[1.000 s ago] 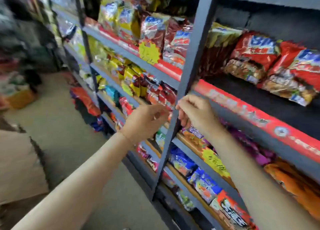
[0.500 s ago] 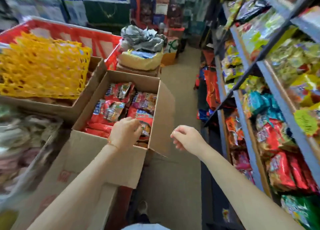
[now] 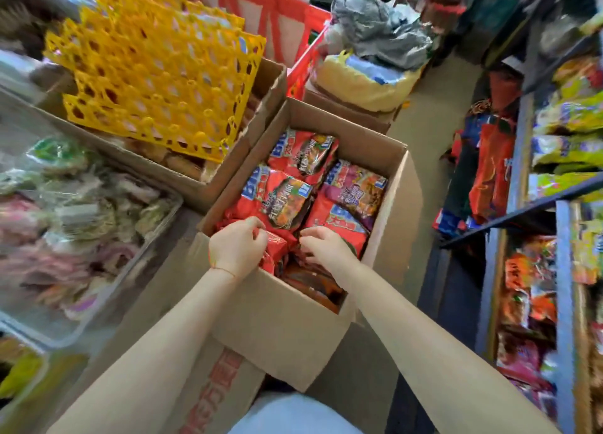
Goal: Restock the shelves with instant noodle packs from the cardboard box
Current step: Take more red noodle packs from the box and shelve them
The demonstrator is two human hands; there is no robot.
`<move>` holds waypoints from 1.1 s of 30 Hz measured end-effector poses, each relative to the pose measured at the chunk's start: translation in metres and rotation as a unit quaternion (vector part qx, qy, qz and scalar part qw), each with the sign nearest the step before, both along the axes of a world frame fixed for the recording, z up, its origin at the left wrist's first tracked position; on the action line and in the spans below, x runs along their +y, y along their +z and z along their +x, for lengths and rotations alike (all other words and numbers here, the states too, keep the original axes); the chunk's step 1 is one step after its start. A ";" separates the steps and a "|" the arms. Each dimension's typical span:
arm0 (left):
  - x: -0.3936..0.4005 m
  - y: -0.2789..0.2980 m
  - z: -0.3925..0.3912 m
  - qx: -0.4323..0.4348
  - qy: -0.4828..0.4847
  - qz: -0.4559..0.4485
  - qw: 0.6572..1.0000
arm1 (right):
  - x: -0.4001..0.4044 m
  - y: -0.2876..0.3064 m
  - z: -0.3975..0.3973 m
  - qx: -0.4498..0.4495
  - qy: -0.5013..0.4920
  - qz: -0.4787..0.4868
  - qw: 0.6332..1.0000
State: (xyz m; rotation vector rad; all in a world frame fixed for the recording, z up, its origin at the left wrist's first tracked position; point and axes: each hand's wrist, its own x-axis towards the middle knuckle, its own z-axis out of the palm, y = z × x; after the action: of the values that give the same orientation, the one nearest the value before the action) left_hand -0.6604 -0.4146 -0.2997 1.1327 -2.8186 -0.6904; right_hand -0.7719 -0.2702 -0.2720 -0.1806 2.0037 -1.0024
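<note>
An open cardboard box [image 3: 394, 205] stands in front of me, filled with several red instant noodle packs [image 3: 284, 198]. Both of my hands are inside its near end. My left hand [image 3: 236, 249] pinches the top left of a red noodle pack [image 3: 277, 249] standing on edge. My right hand [image 3: 326, 247] curls its fingers over the right side of the same pack. The shelf unit [image 3: 563, 270] on the right holds many colourful packs on several levels.
A second cardboard box [image 3: 257, 113] at the left carries stacked yellow egg trays [image 3: 156, 74]. A clear tub of wrapped goods [image 3: 65, 211] sits at the far left. Red crates [image 3: 293, 19] and a bundle of bags [image 3: 375, 51] stand behind. A narrow floor aisle [image 3: 434, 139] runs beside the shelves.
I have turned from the shelf to the box. Both hands dropped into it; the left moved to the near end and the right came in from outside the box wall.
</note>
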 end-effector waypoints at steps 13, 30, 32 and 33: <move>-0.003 -0.021 0.008 0.195 0.091 -0.023 0.976 | -0.058 -0.037 0.025 0.325 0.355 0.073 0.874; -0.004 -0.022 -0.001 0.160 0.062 -0.055 0.984 | -0.069 -0.028 0.012 0.221 0.405 0.279 0.842; -0.004 -0.021 -0.002 0.163 0.061 -0.057 0.983 | -0.067 -0.028 0.015 0.225 0.411 0.263 0.843; -0.004 -0.021 -0.002 0.165 0.060 -0.059 0.983 | -0.063 -0.029 0.016 0.231 0.411 0.253 0.845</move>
State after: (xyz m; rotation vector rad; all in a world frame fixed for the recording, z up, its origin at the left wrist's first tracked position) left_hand -0.6621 -0.4186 -0.3205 1.0478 -2.4576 -0.6250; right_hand -0.7556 -0.3329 -0.3005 -0.9662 2.1910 0.1500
